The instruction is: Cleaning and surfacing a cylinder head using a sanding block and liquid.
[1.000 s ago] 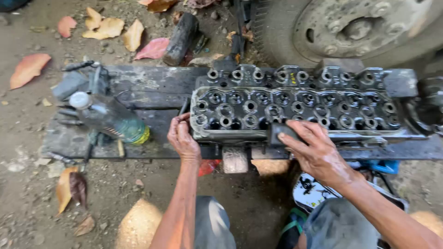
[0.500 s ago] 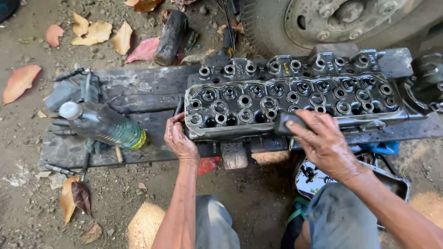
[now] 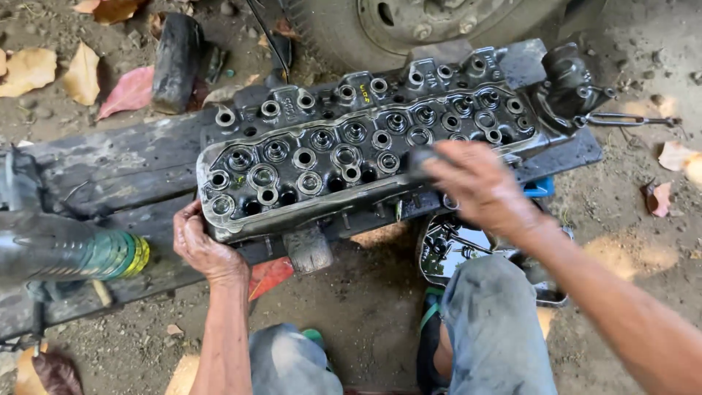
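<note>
Roughly speaking, we were in the cleaning step, working over the top face of a grimy engine head (image 3: 365,153) that lay lengthwise across a dark, oily plank (image 3: 110,175) on the dirt ground (image 3: 643,219). Behind it stood a wheel (image 3: 409,22), and dry leaves (image 3: 80,69) lay scattered to the far left.

The engine head sat tilted across the middle of the plank, its rows of round valve holes facing up. Our left hand (image 3: 205,249) gripped its near left corner, fingers curled and pressed together under the edge, thumb up against the side, steadying the casting. Our right hand (image 3: 479,186) hovered over the near right part of the head, blurred; its fingers looked closed around a small dark object (image 3: 420,161), a brush or scraper as far as we could judge, though we could not tell which.

Below the right wrist lay a shallow metal tray (image 3: 453,249) of dark liquid on the ground, and at the far left a plastic bottle (image 3: 80,252) with a green and yellow band rested on the plank. A turnbuckle (image 3: 629,119) lay off the head's right end.

We judged the next move would call for a firm hold at the left corner so the head did not slide, while the right hand's tool reached the remaining holes.
</note>
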